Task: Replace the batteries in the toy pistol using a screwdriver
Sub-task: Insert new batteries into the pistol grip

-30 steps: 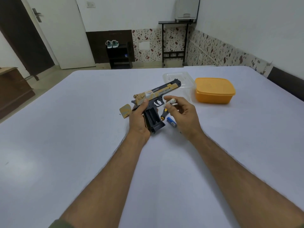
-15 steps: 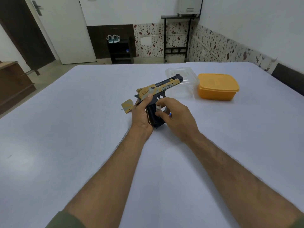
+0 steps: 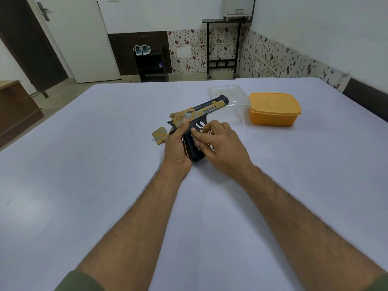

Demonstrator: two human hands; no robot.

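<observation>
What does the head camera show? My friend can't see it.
A left hand grips a gold and black toy pistol on a white table, while the right hand fingers its open grip. A gold cover lies beside it.

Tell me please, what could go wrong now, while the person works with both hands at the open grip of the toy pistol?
1. The right hand hides the battery at the open grip of the toy pistol, so its polarity cannot be checked; it may go in reversed.
2. The left hand holds the pistol tilted on the table; a hard push may make it slip.
3. The loose battery cover lies apart, with a tiny speck beside it, possibly the screw, which could easily get lost.
</observation>
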